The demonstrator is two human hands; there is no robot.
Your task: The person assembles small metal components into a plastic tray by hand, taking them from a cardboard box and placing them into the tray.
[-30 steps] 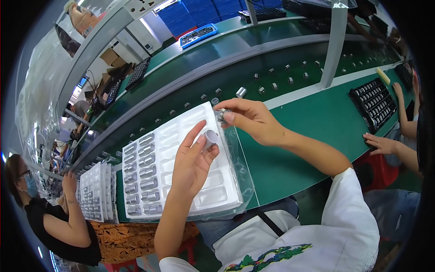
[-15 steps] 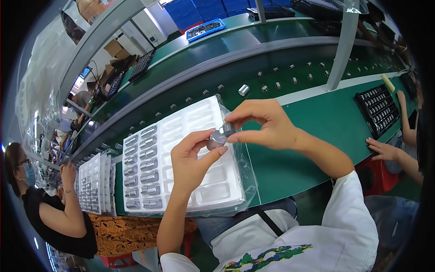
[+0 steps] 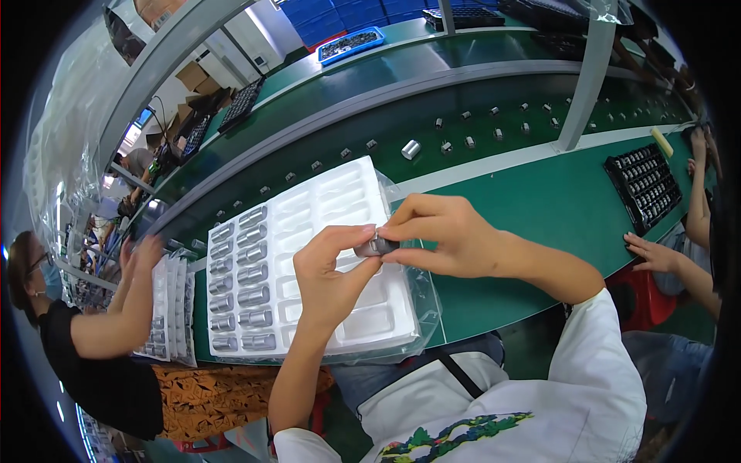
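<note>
In front of me, both hands meet over the white moulded tray (image 3: 363, 289). My left hand (image 3: 324, 270) pinches a silver metal cylinder (image 3: 366, 248) between thumb and fingers. My right hand (image 3: 455, 239) is closed on a small dark grey cylindrical part (image 3: 386, 247), which touches the cylinder's right end. Fingertips hide much of both pieces, so I cannot tell how far one sits inside the other. Two columns on the tray's left side hold silver cylinders (image 3: 253, 275) lying on their sides; the visible pockets to their right hold none.
Beyond the tray, a green conveyor belt (image 3: 324, 181) carries small metal parts and one larger silver cylinder (image 3: 411, 150). A grey post (image 3: 584, 85) rises at its near edge. Rightward are a black tray (image 3: 642, 185) and another person's hands. Left, a co-worker (image 3: 100, 332) sits beside stacked white trays (image 3: 185, 309).
The silver cylinder has turned from facing upward to lying more level, end to end with the dark part. My right hand has lowered slightly. The left co-worker's hands have risen.
</note>
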